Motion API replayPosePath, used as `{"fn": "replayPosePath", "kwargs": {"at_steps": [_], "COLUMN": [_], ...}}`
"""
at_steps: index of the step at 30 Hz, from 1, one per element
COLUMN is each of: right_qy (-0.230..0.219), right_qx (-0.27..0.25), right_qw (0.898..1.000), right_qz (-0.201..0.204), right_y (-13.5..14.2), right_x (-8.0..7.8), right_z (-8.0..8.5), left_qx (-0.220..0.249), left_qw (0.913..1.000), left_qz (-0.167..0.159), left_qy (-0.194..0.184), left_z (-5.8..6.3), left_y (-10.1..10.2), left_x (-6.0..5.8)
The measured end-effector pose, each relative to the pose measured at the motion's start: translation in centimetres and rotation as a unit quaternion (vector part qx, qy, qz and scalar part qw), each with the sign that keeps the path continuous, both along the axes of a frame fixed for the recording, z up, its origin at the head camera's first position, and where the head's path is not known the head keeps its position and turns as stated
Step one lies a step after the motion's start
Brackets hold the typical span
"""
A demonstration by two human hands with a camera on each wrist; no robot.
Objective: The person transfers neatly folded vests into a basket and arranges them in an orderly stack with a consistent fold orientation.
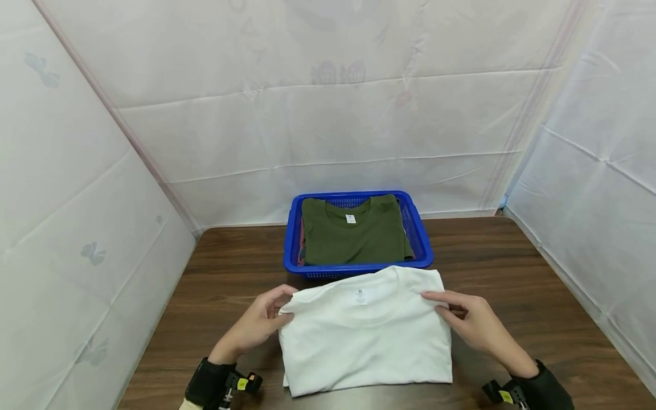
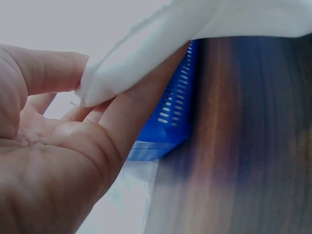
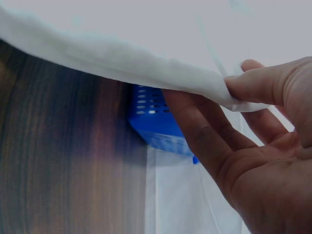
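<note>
A folded white T-shirt (image 1: 369, 341), its neckline toward the basket, is held between both hands in front of the body. My left hand (image 1: 260, 320) pinches its upper left corner, thumb on top and fingers underneath, as the left wrist view shows with the white cloth (image 2: 131, 63). At the upper right side my right hand (image 1: 474, 320) grips the shirt's edge (image 3: 161, 73) the same way, fingers below and thumb above. Just beyond the shirt stands a blue plastic basket (image 1: 291, 239) holding a folded olive green T-shirt (image 1: 359, 233) with a white neck label.
Dark wood-grain table (image 1: 236, 256) surrounds the basket. More folded cloth (image 1: 301, 245) shows at the basket's left, under the green shirt. White sheeting (image 1: 328, 125) hangs behind the table and along both sides. Each wrist wears a black strap with a small camera.
</note>
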State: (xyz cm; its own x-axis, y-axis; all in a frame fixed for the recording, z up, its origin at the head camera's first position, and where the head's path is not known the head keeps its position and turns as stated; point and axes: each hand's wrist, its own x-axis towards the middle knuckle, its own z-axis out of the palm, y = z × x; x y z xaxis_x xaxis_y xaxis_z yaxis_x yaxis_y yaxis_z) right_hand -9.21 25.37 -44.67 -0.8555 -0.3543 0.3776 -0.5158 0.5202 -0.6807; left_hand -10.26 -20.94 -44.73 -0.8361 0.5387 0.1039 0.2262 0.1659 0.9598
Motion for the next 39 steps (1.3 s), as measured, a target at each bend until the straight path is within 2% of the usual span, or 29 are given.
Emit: {"fn": "replayPosePath", "kwargs": {"at_steps": [8,16,20,24,28,31,36,39], "right_qy": [0.066,0.157,0.203,0.237,0.264,0.283,0.291,0.292], "right_qx": [-0.017,-0.041,-0.048,-0.049,-0.055,-0.056,-0.05,-0.042], "right_qw": [0.997,0.986,0.977,0.97,0.962,0.956,0.955,0.955], "right_qz": [-0.018,-0.028,-0.033,-0.037,-0.046,-0.047,-0.034,-0.029], "right_y": [-0.1,-0.7,-1.2,-1.7,-2.4,-3.0,-3.4,-3.5], "right_x": [0.3,-0.6,-1.3,-2.1,-3.0,-3.8,-5.0,-5.7], "right_z": [1.1,2.6,3.3,3.9,4.7,5.4,6.1,6.4], "left_qx": [0.024,0.033,0.035,0.048,0.049,0.046,0.052,0.062], "left_qw": [0.9993,0.9957,0.9882,0.9765,0.9571,0.9437,0.941,0.9446], "left_qz": [0.026,0.077,0.13,0.177,0.226,0.256,0.269,0.256], "left_qy": [0.013,0.041,0.074,0.113,0.175,0.205,0.199,0.196], "left_z": [1.7,3.4,4.0,4.7,5.5,6.1,6.8,7.2], "left_y": [0.2,0.6,1.0,1.7,2.3,2.5,2.6,2.5], "left_x": [0.3,0.3,0.3,-0.1,-0.7,-1.1,-1.9,-2.5]}}
